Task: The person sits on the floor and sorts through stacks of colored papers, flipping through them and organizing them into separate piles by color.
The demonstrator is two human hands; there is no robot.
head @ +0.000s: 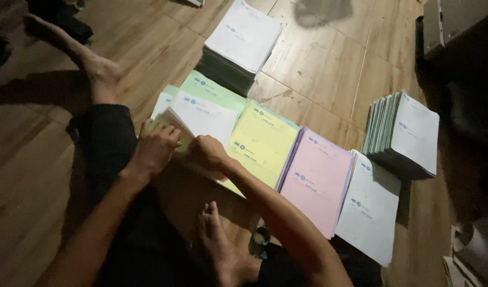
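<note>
Between the two hands, at roughly nine o'clock from the middle of the view, a thin bunch of sheets [176, 123] is lifted off the white paper stack [204, 114]; the left hand [154, 148] curls its fingers over the raised edge from the left, and the right hand [207, 152] is closed on the same sheets from the right, knuckles up. Just behind that stack, toward twelve o'clock, a green stack [215, 90] peeks out. Running toward three o'clock lie a yellow stack [262, 141], a pink stack [318, 178] and another white stack [369, 212], each touching its neighbour. Farther off at twelve o'clock sits a thick pile of white-topped booklets [244, 37], and at three o'clock a second thick pile [406, 133], set apart from the row. The person's bare foot [220, 250] rests at six o'clock, just below the forearms; another leg and foot [95, 69] stretches toward ten o'clock. Everything lies on a wooden plank floor [318, 69], dimly lit, with dark boxes [456, 32] at two o'clock.
</note>
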